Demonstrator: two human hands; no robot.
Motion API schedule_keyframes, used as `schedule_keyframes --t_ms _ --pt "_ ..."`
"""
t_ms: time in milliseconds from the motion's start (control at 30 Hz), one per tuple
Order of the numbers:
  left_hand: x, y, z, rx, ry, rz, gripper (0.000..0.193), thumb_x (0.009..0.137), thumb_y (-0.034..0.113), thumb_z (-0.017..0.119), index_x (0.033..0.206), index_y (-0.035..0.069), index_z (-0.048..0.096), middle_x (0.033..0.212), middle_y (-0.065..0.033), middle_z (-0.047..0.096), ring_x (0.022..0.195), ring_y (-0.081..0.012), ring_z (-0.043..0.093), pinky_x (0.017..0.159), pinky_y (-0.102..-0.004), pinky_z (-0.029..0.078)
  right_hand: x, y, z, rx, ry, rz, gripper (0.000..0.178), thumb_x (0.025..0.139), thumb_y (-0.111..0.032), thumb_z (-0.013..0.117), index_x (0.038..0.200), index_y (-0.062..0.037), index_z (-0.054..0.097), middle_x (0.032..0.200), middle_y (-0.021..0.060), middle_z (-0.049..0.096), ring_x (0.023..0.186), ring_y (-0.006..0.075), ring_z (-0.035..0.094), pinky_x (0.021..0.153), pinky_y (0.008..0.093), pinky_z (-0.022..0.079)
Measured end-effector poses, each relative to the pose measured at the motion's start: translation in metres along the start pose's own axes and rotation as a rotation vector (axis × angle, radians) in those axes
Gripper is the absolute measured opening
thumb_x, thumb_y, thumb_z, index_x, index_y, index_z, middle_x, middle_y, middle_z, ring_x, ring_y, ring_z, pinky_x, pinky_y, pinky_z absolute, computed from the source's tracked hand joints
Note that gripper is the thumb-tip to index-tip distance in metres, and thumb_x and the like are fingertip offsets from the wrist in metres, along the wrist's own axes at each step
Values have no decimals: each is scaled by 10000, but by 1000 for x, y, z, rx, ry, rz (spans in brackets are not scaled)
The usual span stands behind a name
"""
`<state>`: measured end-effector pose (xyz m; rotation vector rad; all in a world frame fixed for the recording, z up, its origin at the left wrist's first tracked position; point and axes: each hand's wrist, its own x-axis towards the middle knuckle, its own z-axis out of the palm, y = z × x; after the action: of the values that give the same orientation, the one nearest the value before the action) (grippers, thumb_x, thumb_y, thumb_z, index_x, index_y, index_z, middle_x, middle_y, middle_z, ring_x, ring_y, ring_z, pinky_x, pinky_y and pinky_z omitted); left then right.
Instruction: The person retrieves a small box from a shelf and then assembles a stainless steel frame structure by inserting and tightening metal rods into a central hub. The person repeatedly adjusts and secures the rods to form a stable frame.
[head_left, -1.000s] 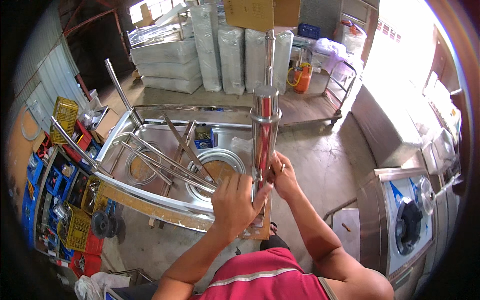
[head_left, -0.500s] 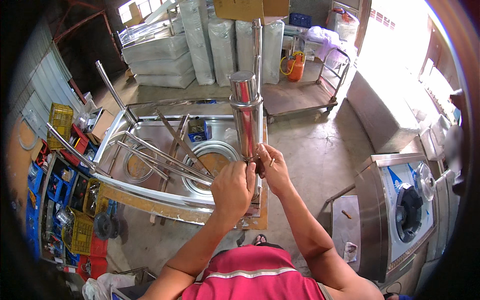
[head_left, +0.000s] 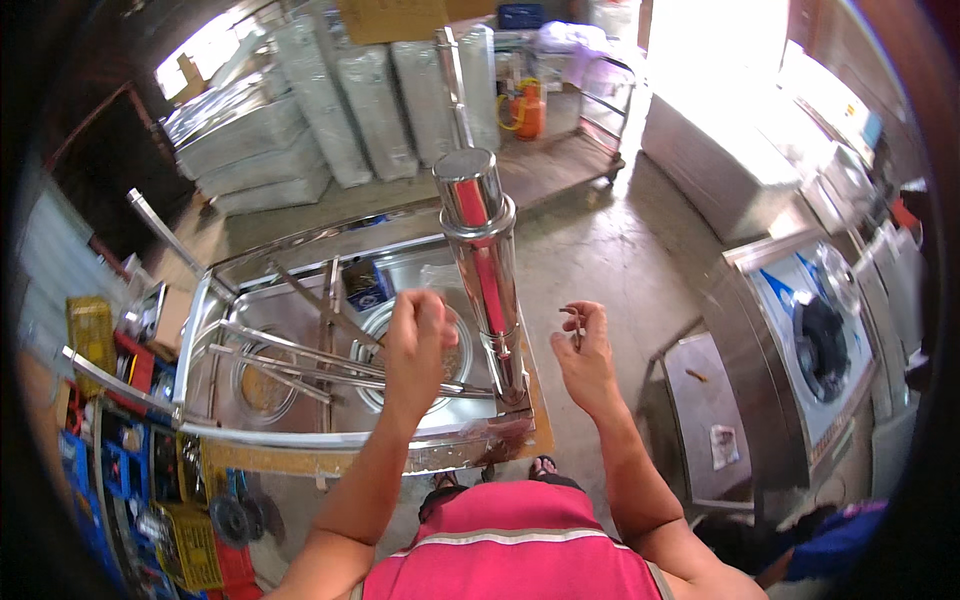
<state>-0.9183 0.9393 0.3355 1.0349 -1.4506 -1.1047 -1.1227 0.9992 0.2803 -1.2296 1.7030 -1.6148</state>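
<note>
A shiny metal cylinder (head_left: 484, 265) with a capped top and a collar stands upright at the right end of a steel frame, apart from both my hands. To its left, my left hand (head_left: 418, 340) hovers above the frame, its fingers curled and slightly blurred; whatever they may hold is hidden. On the cylinder's other side my right hand (head_left: 588, 355) is raised, fingers bent around a small thin thing too small to name. Below my left hand, several metal tubes (head_left: 300, 348) lie across the steel stove top (head_left: 230, 400), which has round ringed openings.
Crates and parts bins (head_left: 120, 450) line the left. At right stand a low metal table (head_left: 705, 400) and a steel stove (head_left: 780, 330) with a black burner. Behind are wrapped packages (head_left: 320, 110), a flat trolley (head_left: 560, 160) and an orange gas cylinder (head_left: 528, 108). Blue clothing (head_left: 835, 540) shows at lower right.
Both hands have come away from the lower part of the cylinder, the left moving left and the right moving right. The view has shifted, and blue clothing now shows at lower right.
</note>
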Motion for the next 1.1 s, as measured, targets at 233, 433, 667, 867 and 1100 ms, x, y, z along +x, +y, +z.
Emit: schedule_keyframes --t_ms 233,433,667,867,1100 --pt "66 -37 40 -883 -688 -319 505 1026 510 443 1194 53 576 974 -125 675 814 -248 691 762 -406 578 -92 -27 14 10 156 -57 145 1058 -180 489 1069 -45 537 861 -3 480 736 83 467 677 243 437" --pt "56 -37 45 -879 -735 -278 469 1029 493 474 1118 46 586 860 -60 651 707 -169 670 680 -374 608 -126 -73 53 -302 448 -240 133 892 12 673 1020 -18 680 1010 128 681 887 246 646 770 344 528" --pt "55 -30 43 -888 -706 -376 383 1013 439 537 973 61 586 812 -68 614 744 -192 644 736 -370 587 -97 -76 66 -499 527 -456 199 868 58 685 1044 -33 668 1067 150 692 953 262 696 806 340 550" --pt "57 -31 43 -888 -738 -346 339 1021 387 512 978 59 584 814 -69 616 730 -193 647 747 -373 591 -89 -71 67 -528 530 -454 161 878 18 696 1025 -45 675 1065 159 691 948 291 695 814 357 552" --pt "53 -25 40 -867 -693 -418 332 1013 393 518 1000 67 582 824 -63 628 749 -194 664 750 -376 597 -86 -75 59 -853 551 -623 258 809 23 722 1049 -65 691 1038 130 694 922 291 691 794 353 557"
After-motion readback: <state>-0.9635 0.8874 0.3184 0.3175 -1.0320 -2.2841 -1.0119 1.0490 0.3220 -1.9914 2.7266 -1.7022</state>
